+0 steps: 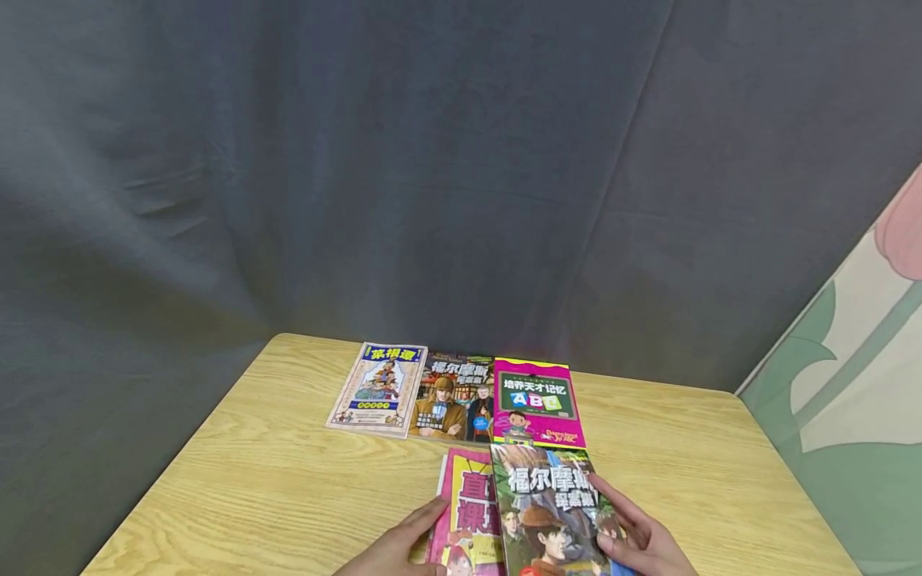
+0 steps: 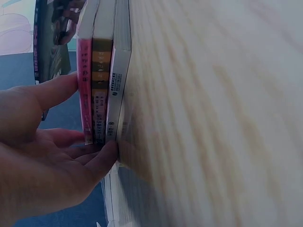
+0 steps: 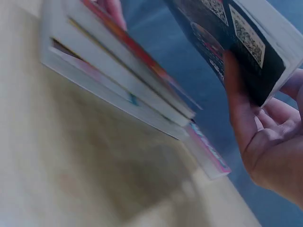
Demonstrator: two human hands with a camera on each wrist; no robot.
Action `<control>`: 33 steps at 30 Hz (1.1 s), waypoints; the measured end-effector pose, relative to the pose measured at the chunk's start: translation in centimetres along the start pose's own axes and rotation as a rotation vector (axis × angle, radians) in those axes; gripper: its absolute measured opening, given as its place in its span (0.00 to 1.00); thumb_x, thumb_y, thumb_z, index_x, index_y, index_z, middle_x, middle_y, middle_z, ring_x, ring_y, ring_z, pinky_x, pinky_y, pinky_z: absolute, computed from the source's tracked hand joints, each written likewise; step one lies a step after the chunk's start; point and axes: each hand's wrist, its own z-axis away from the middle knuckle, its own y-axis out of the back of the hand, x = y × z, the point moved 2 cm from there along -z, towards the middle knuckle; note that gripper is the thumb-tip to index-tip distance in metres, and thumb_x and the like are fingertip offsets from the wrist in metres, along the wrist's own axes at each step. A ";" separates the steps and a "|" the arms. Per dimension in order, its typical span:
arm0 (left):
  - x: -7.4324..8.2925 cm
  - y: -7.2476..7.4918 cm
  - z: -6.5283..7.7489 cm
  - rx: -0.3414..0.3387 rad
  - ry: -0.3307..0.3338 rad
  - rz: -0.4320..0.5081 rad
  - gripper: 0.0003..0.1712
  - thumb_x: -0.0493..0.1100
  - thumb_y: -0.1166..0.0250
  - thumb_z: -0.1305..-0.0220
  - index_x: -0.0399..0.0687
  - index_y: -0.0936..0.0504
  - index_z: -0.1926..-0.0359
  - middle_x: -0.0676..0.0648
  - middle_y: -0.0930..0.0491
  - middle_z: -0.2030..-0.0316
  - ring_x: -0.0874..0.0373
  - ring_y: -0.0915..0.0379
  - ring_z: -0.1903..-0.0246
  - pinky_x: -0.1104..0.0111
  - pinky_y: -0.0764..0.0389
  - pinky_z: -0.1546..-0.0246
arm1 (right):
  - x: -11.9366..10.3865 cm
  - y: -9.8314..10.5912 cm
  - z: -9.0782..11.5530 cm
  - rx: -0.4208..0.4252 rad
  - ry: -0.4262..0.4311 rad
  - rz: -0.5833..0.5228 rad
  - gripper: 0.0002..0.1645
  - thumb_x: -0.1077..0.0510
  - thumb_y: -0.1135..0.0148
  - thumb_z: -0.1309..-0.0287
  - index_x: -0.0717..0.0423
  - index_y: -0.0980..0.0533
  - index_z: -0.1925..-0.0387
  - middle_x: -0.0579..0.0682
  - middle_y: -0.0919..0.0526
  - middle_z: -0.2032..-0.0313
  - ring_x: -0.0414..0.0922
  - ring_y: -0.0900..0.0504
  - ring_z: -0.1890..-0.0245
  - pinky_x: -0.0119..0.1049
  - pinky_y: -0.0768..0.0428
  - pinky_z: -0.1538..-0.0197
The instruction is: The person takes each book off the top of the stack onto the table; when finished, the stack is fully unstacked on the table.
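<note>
My right hand (image 1: pixel 641 540) grips a Sherlock Holmes-style comic book (image 1: pixel 555 516) by its right side. In the right wrist view this book (image 3: pixel 251 40) is raised and tilted, with QR codes on its dark underside. At the left, my left hand (image 1: pixel 406 544) holds the spine side of a book stack with a pink-covered book (image 1: pixel 468 500) on top. The left wrist view shows several spines one on another, with thumb and fingers of the left hand (image 2: pixel 61 142) around their far corner. The raised comic overlaps part of the pink cover in the head view.
Behind the stack lie a pale book (image 1: pixel 378 388), another detective comic (image 1: pixel 454 400) and a magenta ABC book (image 1: pixel 540 404), side by side. They lie on a wooden table (image 1: pixel 691 472). A dark curtain (image 1: pixel 446 176) hangs behind, and a flower-patterned wall (image 1: pixel 864 368) stands at the right.
</note>
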 end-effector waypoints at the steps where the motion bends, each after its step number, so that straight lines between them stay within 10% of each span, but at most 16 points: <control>1: 0.0 0.0 0.0 0.001 0.000 0.001 0.49 0.52 0.33 0.39 0.33 0.48 0.28 0.32 0.46 0.29 0.33 0.50 0.32 0.50 0.37 0.35 | -0.4 0.4 0.0 -0.022 -0.005 -0.027 0.39 0.58 0.47 0.31 0.27 0.49 0.27 0.41 0.31 0.38 0.49 0.25 0.41 0.46 0.25 0.41; 10: 0.0 -0.2 0.0 0.014 -0.004 0.018 0.49 0.51 0.32 0.40 0.33 0.47 0.28 0.32 0.46 0.30 0.34 0.49 0.32 0.54 0.38 0.34 | -4.8 4.9 -0.6 0.167 -0.001 0.104 0.42 0.55 0.46 0.31 0.28 0.54 0.25 0.46 0.31 0.45 0.49 0.18 0.52 0.46 0.18 0.51; 22: 0.1 -0.3 0.0 0.024 0.020 0.034 0.48 0.54 0.33 0.39 0.35 0.45 0.28 0.33 0.45 0.30 0.39 0.49 0.31 0.57 0.37 0.34 | -9.0 11.5 -4.2 0.181 0.134 0.296 0.45 0.55 0.47 0.30 0.48 0.60 0.24 0.48 0.32 0.45 0.38 0.20 0.61 0.38 0.17 0.61; 28: -0.2 -0.3 -0.1 0.028 0.004 0.053 0.49 0.54 0.32 0.40 0.35 0.46 0.28 0.33 0.46 0.29 0.39 0.49 0.31 0.57 0.37 0.34 | -9.4 14.3 -6.2 0.258 0.118 0.413 0.45 0.53 0.47 0.30 0.54 0.62 0.24 0.66 0.52 0.31 0.32 0.27 0.56 0.33 0.20 0.57; 33: -0.6 -0.2 0.0 0.034 -0.029 0.025 0.51 0.54 0.31 0.42 0.36 0.47 0.27 0.32 0.45 0.30 0.38 0.48 0.32 0.54 0.35 0.36 | -8.4 15.7 -7.5 0.299 0.101 0.436 0.44 0.56 0.48 0.29 0.58 0.61 0.25 0.67 0.44 0.35 0.33 0.26 0.58 0.33 0.20 0.58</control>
